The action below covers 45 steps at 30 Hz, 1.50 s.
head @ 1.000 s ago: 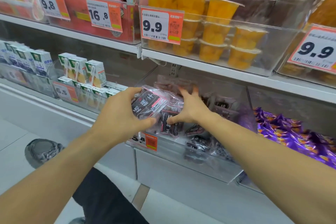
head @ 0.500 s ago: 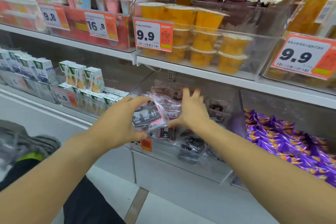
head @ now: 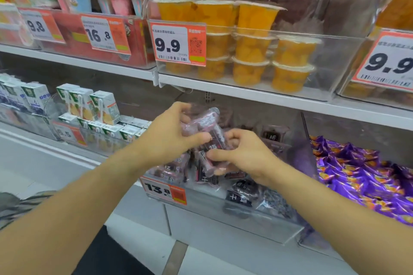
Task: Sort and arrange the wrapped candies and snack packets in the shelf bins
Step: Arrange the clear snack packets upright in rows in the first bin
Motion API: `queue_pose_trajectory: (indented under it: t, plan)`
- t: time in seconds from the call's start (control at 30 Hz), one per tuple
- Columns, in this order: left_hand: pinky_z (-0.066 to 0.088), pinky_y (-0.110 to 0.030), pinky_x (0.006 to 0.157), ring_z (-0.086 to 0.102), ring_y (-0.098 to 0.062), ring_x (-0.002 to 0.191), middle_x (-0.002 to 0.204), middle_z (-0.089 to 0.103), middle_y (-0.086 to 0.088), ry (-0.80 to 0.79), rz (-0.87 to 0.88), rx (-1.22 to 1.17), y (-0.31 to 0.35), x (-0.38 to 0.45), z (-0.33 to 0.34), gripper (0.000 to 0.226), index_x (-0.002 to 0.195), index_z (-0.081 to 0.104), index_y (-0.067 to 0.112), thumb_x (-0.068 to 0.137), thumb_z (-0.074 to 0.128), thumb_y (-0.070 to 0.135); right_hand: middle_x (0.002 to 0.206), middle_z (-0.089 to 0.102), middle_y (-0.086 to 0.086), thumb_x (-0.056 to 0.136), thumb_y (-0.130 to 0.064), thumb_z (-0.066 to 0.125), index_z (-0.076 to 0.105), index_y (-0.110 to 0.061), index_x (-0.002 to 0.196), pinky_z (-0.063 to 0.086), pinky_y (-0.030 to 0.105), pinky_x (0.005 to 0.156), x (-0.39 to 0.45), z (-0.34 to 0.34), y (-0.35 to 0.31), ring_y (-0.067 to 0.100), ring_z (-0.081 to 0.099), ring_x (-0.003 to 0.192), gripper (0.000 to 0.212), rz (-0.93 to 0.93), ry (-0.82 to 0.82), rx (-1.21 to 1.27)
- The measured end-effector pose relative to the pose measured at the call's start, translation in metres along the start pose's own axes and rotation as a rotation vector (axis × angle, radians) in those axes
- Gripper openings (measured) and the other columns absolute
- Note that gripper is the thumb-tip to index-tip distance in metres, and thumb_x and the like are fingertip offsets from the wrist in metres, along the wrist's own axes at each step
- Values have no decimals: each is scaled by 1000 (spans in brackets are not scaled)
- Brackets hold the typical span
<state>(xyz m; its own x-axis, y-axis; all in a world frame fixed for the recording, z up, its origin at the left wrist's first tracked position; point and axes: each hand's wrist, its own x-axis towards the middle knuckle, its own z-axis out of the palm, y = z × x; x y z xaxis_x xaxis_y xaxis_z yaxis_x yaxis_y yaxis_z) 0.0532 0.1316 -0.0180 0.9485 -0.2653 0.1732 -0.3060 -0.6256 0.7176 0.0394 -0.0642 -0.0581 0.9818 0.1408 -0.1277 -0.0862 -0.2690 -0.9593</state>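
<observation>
My left hand [head: 169, 140] grips a dark packet [head: 210, 127] above the bin [head: 234, 214]; my right hand [head: 243, 156] pinches another packet [head: 206, 163] just below. Purple candies [head: 357, 176] sit beside.

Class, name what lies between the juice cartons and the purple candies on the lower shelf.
In the head view, a clear bin of dark snack packets, with both hands in it.

Lower shelf, centre — clear bin [head: 223, 212] holding snack packets [head: 239, 196]; price tag [head: 165, 190] on its front left. Drink cartons [head: 89, 105] in the bin to its left; wrapped candies [head: 357, 176] to its right. Shelf above — fruit cups [head: 252, 51] stacked in a bin.
</observation>
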Motion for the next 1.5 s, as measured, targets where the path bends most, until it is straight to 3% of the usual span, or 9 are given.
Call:
queue_pose_trajectory:
  t: [0.1, 0.17, 0.3, 0.43, 0.63, 0.93, 1.2, 1.33, 1.5]
  plan:
    - [50, -25, 74, 62, -4, 77, 84, 68, 11, 17, 96, 79, -4, 10, 12, 14, 88, 68, 28, 81, 79, 32, 100, 73, 5, 64, -47, 89, 70, -23, 104, 59, 47, 82, 6, -3, 6, 22, 71, 88, 50, -70, -39, -369]
    - [50, -25, 76, 63, -8, 78, 83, 69, 11, -3, 139, 224, -7, 14, 16, 11, 88, 70, 28, 82, 79, 26, 91, 73, -6, 66, -54, 85, 68, -29, 95, 56, 32, 73, 9, -5, 1, 8, 67, 79, 42, -103, -41, -589]
    - [42, -27, 91, 58, -15, 107, 112, 66, 4, -95, 242, 470, -22, 18, 29, 47, 119, 66, 24, 77, 81, 38, 81, 68, -6, 70, -27, 86, 59, -24, 79, 46, 28, 58, 18, 1, 2, 13, 63, 76, 28, -101, -2, -825]
    - [32, -40, 111, 33, -21, 134, 143, 39, 3, -175, 69, 707, -42, 8, 28, 84, 149, 33, 27, 80, 69, 60, 72, 65, -2, 65, -23, 82, 61, -18, 75, 47, 26, 50, 17, 7, 9, 14, 62, 69, 24, -110, 59, -937]
    - [20, -38, 121, 23, -19, 147, 160, 28, 0, -211, 1, 542, -48, -8, 25, 67, 154, 29, 22, 97, 54, 45, 85, 68, 9, 71, -52, 78, 67, -6, 88, 57, 40, 72, 17, 14, 6, 24, 63, 85, 50, -100, -19, -1016]
    - [4, -40, 123, 9, -15, 151, 164, 17, 4, -169, -42, 574, -63, -7, 36, 59, 156, 20, 26, 102, 42, 33, 80, 60, 6, 87, -58, 65, 50, -12, 75, 46, 32, 64, 17, 20, 11, 25, 56, 76, 50, -224, 133, -1144]
    - [15, -39, 122, 22, -18, 148, 161, 26, 2, -177, -110, 462, -48, -8, 32, 59, 153, 31, 24, 99, 53, 24, 90, 61, 2, 86, -54, 67, 55, -14, 89, 45, 32, 65, 19, 19, 2, 26, 56, 78, 42, -125, 85, -1207]
    - [30, -36, 116, 38, -21, 138, 155, 37, 0, -168, -188, 365, -42, -7, 31, 60, 149, 36, 26, 95, 61, 24, 70, 51, 0, 82, -61, 70, 45, -13, 69, 43, 33, 62, 20, 17, 8, 24, 58, 75, 56, -149, 55, -1154]
    - [31, -33, 114, 39, -19, 138, 154, 38, 2, -186, -232, 332, -40, -5, 29, 64, 150, 34, 27, 94, 64, 28, 124, 45, 10, 78, -60, 73, 59, -10, 111, 47, 41, 92, 23, 22, 21, 28, 40, 119, 61, -417, 190, -1186]
